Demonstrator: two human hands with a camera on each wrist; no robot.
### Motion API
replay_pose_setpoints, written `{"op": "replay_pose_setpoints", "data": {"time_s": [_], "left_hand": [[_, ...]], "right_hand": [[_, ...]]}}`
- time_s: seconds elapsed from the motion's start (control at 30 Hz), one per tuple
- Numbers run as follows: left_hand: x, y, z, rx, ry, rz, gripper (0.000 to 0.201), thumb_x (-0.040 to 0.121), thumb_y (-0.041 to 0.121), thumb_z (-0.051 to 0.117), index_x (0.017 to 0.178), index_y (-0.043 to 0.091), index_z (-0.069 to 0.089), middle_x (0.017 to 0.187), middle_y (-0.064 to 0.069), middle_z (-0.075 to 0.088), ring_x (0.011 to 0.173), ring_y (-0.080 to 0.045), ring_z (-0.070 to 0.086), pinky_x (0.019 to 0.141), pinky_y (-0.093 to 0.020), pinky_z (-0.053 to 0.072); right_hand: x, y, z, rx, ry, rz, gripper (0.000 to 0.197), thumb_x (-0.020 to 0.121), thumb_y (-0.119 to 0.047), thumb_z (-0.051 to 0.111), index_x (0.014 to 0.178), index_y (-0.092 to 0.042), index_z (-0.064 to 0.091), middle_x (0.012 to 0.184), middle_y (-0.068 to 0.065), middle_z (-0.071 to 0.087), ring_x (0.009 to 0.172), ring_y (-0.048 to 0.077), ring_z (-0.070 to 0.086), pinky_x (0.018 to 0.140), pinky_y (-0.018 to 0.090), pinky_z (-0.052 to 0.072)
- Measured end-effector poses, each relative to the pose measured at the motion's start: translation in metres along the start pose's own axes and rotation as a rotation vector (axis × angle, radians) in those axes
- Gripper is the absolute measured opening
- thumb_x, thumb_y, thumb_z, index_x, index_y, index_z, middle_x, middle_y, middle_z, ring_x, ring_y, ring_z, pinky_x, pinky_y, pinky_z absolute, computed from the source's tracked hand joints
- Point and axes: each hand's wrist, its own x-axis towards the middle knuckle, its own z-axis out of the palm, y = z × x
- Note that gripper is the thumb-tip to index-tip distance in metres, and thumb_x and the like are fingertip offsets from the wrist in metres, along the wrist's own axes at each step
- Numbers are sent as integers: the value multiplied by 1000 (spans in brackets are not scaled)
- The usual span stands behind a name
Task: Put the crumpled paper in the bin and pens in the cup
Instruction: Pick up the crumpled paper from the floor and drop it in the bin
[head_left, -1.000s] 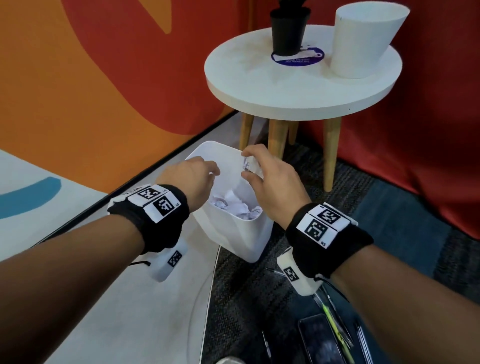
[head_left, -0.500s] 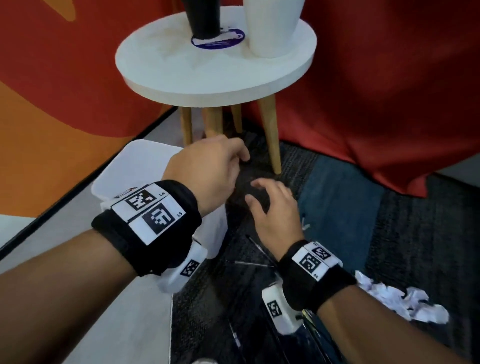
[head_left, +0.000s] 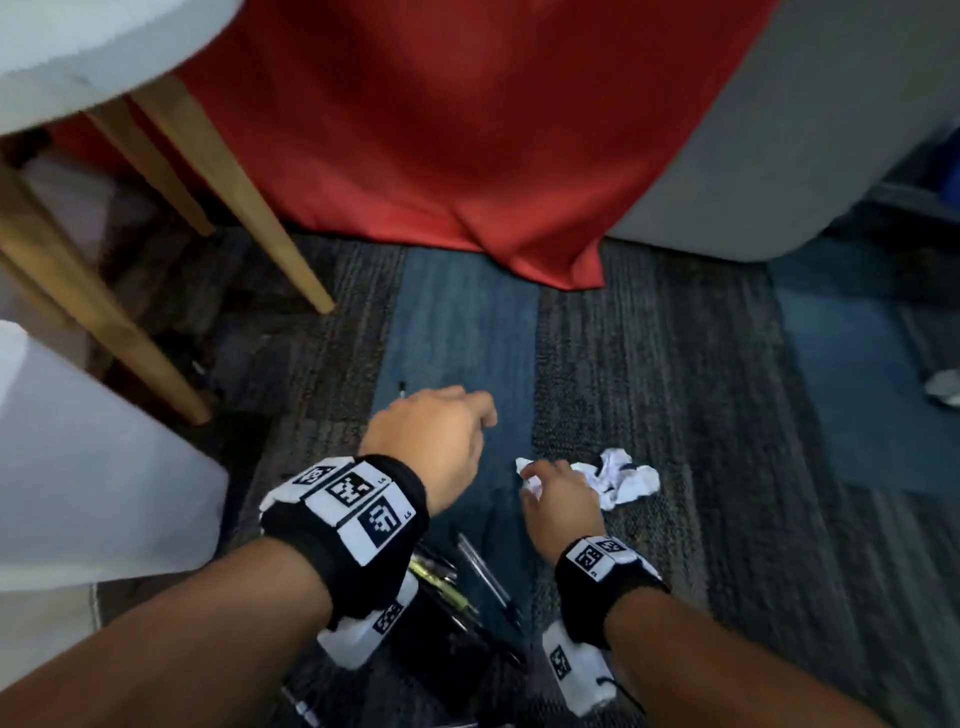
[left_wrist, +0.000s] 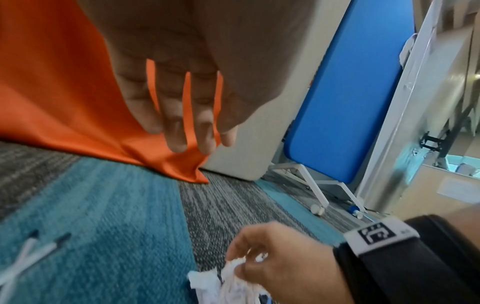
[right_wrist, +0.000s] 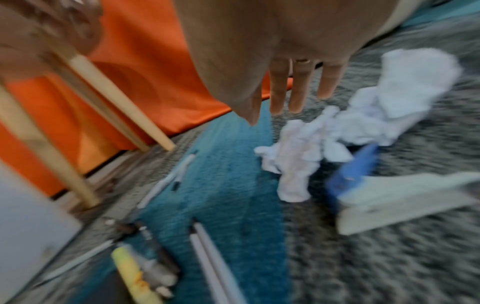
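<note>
A white crumpled paper (head_left: 623, 475) (right_wrist: 311, 144) lies on the carpet. My right hand (head_left: 540, 478) (right_wrist: 283, 107) reaches down over its near end with fingers straight, fingertips at its edge; in the left wrist view the right hand (left_wrist: 249, 259) touches the paper (left_wrist: 218, 286). To its left my left hand (head_left: 462, 421) (left_wrist: 192, 142) hovers above the carpet, fingers relaxed, holding nothing. Several pens (head_left: 480, 571) (right_wrist: 215, 259) and a yellow marker (right_wrist: 135, 273) lie on the carpet under my left wrist. The white bin (head_left: 78, 467) stands at the left. The cup is out of view.
The round table's edge (head_left: 78, 47) and wooden legs (head_left: 244, 208) stand above the bin. A red cloth (head_left: 441, 130) hangs behind. Another crumpled paper (head_left: 943, 387) lies far right. A blurred blue and white object (right_wrist: 363, 181) sits beside the near paper.
Both hands have left the bin and dropped right, down to the carpet. My right hand has come to the crumpled paper. The view has swung right, away from the table top.
</note>
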Motion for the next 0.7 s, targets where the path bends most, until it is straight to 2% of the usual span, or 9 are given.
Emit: {"op": "replay_pose_setpoints", "data": {"time_s": [0.07, 0.17, 0.2, 0.27, 0.33, 0.4, 0.47, 0.57, 0.7], "left_hand": [[9, 8, 20, 7, -55, 32, 26, 97, 24, 37, 116, 33, 53, 116, 5, 57, 108, -24, 55, 86, -37, 47], [22, 18, 57, 1, -103, 53, 26, 97, 22, 38, 116, 30, 54, 117, 4, 58, 110, -24, 55, 87, -36, 45], [26, 20, 71, -1, -123, 56, 26, 96, 22, 39, 116, 29, 54, 117, 3, 58, 110, -24, 55, 87, -36, 45], [32, 24, 98, -3, -188, 66, 27, 96, 20, 39, 117, 27, 54, 118, 0, 57, 111, -26, 54, 86, -37, 45], [36, 26, 121, -10, -261, 78, 30, 95, 16, 40, 121, 25, 52, 121, -3, 54, 112, -27, 52, 86, -38, 46], [40, 27, 140, -6, -310, 95, 33, 94, 11, 41, 124, 22, 50, 122, -5, 51, 114, -28, 50, 87, -41, 48], [45, 27, 154, 10, -329, 108, 37, 91, 6, 45, 126, 19, 47, 124, -6, 48, 117, -29, 47, 88, -45, 49], [54, 30, 165, 24, -326, 133, 46, 90, 4, 46, 134, 18, 40, 138, -6, 35, 128, -29, 35, 93, -49, 48], [67, 41, 165, 53, -320, 213, 61, 91, 0, 40, 147, 21, 28, 159, -4, 10, 145, -30, 11, 110, -49, 33]], "right_hand": [[1, 20, -1, -25, 45, 61, 29, 89, -22, 48, 114, -18, 63, 115, 10, 57, 108, 34, 55, 89, 41, 44], [7, 47, -3, -70, 105, 142, 40, 79, -12, 61, 118, -19, 61, 127, 10, 52, 117, 35, 51, 93, 43, 42], [10, 56, -5, -108, 94, 164, 48, 76, -12, 64, 123, -22, 57, 136, 10, 46, 125, 35, 45, 99, 45, 38], [18, 72, -8, -174, 28, 229, 63, 80, -12, 59, 138, -32, 42, 156, 7, 24, 142, 33, 24, 110, 48, 25], [25, 87, -9, -182, -74, 323, 73, 84, -9, 55, 145, -37, 26, 161, 3, 8, 146, 34, 13, 114, 50, 18], [26, 100, -7, -177, -115, 398, 70, 86, -14, 55, 146, -34, 25, 158, 6, 15, 139, 36, 29, 110, 49, 29], [22, 110, -3, -85, -71, 436, 56, 87, -16, 55, 139, -27, 37, 146, 11, 30, 120, 38, 50, 99, 44, 43], [14, 117, -2, 59, -30, 444, 39, 85, -12, 58, 122, -20, 49, 126, 13, 37, 102, 38, 56, 91, 41, 49], [4, 115, -8, 138, 0, 463, 37, 79, -17, 71, 112, -17, 54, 120, 10, 36, 90, 35, 60, 89, 38, 49]]}}
